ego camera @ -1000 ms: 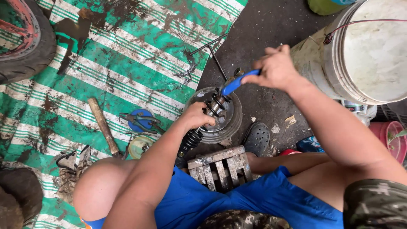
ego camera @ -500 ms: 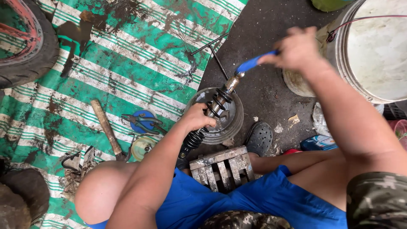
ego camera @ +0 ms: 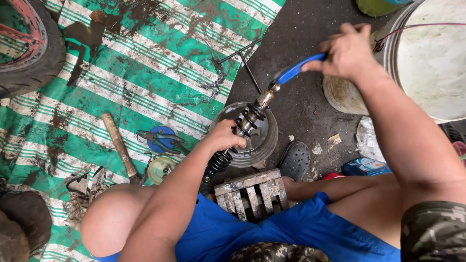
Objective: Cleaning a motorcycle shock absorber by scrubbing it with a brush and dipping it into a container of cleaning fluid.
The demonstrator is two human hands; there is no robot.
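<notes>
The left hand (ego camera: pixel 224 138) is wrapped tight around the black coiled-spring shock absorber (ego camera: pixel 238 133), which leans upright over a round clear plastic bowl (ego camera: pixel 259 145). The right hand (ego camera: pixel 348 51), arm stretched forward, is clenched on the blue-handled tool (ego camera: pixel 293 72) fitted to the shock's brass-coloured top end. The person sits low on dark, grimy concrete beside a muddy green-and-white striped tarp (ego camera: pixel 145 77). A wooden-handled hammer (ego camera: pixel 120 148), pliers (ego camera: pixel 158 137), a T-shaped metal wrench (ego camera: pixel 245 63), a worn tyre (ego camera: pixel 29 48), a large white bucket (ego camera: pixel 427 63) and a slotted metal block (ego camera: pixel 250 194) lie around.
</notes>
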